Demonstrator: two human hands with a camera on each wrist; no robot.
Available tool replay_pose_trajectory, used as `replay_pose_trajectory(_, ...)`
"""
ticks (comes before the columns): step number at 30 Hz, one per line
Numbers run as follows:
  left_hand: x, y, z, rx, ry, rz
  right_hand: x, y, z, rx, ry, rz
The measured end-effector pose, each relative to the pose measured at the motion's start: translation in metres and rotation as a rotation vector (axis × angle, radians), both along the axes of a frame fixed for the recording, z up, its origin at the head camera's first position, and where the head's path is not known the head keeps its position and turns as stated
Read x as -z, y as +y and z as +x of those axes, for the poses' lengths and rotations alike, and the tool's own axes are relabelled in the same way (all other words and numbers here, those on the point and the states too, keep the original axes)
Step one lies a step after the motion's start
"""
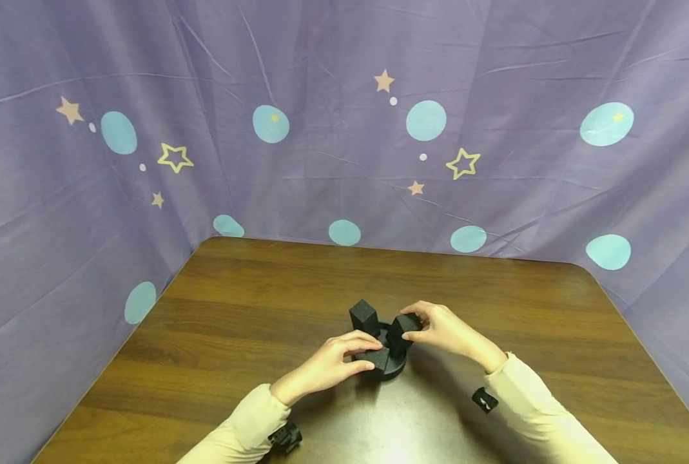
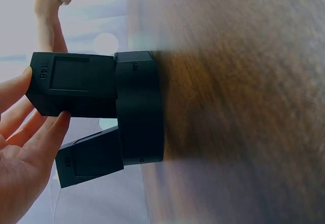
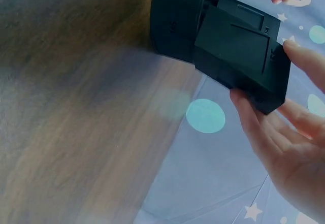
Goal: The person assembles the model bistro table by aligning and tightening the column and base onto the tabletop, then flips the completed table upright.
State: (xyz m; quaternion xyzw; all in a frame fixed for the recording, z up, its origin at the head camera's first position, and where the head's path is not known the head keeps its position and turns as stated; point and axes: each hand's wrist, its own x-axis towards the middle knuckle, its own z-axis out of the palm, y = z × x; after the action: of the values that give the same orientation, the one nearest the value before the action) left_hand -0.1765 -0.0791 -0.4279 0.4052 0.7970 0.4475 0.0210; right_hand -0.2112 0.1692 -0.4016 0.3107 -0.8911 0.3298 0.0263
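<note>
Three black rectangular blocks stand on a round black base (image 1: 395, 370) on the table. With thumb and fingers, my left hand (image 1: 335, 361) grips the upper end of the nearest block (image 2: 73, 84), which has raised numbers near its top. My right hand (image 1: 445, 328) holds the top of the right block (image 3: 244, 56) between thumb and fingers; that block leans outward from the base, its lower end right at the rim. Neither hand is on the third block (image 1: 364, 316), upright at the back left.
The wooden table (image 1: 251, 290) reaches back to a purple curtain (image 1: 332, 180) with stars and blue dots, which also hangs along the sides. A dark wrist device (image 1: 286, 437) is on the left sleeve, and another (image 1: 485, 400) is by the right sleeve.
</note>
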Motion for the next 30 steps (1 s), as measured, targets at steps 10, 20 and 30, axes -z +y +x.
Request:
replay_pose_trajectory(10,-0.011,0.000,0.006,0.004,-0.028,0.003,0.003,-0.002,0.002,0.032,0.019,-0.019)
replay_pose_trajectory(20,-0.002,-0.001,0.005,-0.018,-0.122,0.019,0.015,0.008,0.001,-0.005,-0.172,-0.163)
replay_pose_trajectory(30,-0.012,0.003,0.010,-0.061,-0.155,0.016,0.035,0.013,-0.003,-0.088,-0.369,-0.305)
